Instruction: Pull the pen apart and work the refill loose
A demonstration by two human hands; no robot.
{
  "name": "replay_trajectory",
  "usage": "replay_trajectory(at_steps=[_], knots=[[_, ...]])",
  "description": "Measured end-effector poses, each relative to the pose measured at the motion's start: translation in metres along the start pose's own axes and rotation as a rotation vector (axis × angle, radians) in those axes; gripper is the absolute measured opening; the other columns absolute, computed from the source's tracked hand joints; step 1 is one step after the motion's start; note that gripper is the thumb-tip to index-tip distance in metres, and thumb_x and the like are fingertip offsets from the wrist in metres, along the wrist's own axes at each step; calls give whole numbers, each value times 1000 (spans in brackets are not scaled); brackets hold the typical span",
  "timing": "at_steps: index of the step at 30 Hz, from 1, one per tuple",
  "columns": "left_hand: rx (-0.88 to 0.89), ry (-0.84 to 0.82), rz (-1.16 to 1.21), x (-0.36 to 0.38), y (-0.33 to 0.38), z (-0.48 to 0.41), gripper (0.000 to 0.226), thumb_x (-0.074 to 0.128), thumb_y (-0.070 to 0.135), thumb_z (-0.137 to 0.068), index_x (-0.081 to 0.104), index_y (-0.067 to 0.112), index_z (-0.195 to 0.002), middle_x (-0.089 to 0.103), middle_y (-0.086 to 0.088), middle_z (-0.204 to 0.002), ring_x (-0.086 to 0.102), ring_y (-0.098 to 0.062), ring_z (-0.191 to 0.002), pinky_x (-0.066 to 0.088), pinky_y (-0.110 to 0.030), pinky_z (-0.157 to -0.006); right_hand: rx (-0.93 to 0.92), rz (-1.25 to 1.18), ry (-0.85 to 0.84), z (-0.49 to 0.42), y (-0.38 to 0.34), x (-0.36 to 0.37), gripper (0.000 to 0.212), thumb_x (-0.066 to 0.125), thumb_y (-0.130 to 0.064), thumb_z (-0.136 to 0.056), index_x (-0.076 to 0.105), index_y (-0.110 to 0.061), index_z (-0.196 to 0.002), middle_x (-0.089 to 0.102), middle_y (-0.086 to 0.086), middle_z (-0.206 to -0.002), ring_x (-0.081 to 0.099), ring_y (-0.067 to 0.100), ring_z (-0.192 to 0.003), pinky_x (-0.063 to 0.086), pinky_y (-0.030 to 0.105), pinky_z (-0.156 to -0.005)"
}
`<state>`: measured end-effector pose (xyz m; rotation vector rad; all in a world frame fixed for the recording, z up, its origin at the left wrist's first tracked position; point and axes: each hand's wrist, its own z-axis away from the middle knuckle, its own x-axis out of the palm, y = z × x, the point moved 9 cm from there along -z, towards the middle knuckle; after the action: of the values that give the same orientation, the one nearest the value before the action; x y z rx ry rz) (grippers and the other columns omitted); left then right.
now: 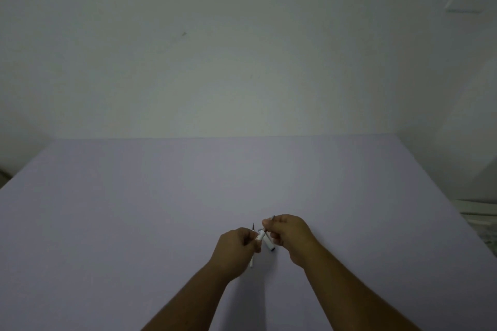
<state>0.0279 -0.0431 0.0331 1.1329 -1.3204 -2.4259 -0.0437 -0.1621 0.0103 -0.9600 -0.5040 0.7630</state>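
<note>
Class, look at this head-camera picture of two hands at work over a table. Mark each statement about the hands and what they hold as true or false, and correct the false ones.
1. Both hands hold small white pen-like pieces. True: the left hand grips one white piece and the right hand another.
2. The right hand lies flat on the table. False: its fingers are curled round its piece, above the table.
3. The two hands are close together. True.
4. The table surface is bright red. False: it is pale lilac-grey.
5. A plain pale wall stands behind the table. True.
</note>
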Motion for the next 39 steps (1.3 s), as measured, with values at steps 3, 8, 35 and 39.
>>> replay_trajectory(at_steps=[3,8,35,39], knots=[[5,15,-10,-1,3,0,14,58,18,-87,71,13,-88,74,-5,-87,60,-15,-73,47,-25,-69,9,-83,-30,1,-4,2,20,61,1,-83,69,-10,-69,59,10,-71,48,16,-60,43,25,-62],[25,13,-39,-3,7,0,14,57,18,-87,70,14,-87,69,0,-80,56,-12,-66,42,-19,-59,11,5,12,3,-7,-1,22,69,-12,-82,66,-11,-60,52,8,-64,43,15,-57,42,28,-61],[57,63,-80,-9,15,10,15,56,18,-89,68,13,-96,73,-8,-94,56,-12,-75,37,-12,-56,-5,65,112,8,-8,-8,17,70,-21,-81,68,-15,-65,61,5,-69,52,17,-65,50,35,-75],[57,73,-103,-10,13,10,15,56,19,-89,69,13,-94,73,-6,-94,55,-9,-70,35,-12,-54,-20,-73,41,8,-11,-1,10,64,-2,-82,70,-8,-87,67,6,-71,58,16,-69,49,27,-71]])
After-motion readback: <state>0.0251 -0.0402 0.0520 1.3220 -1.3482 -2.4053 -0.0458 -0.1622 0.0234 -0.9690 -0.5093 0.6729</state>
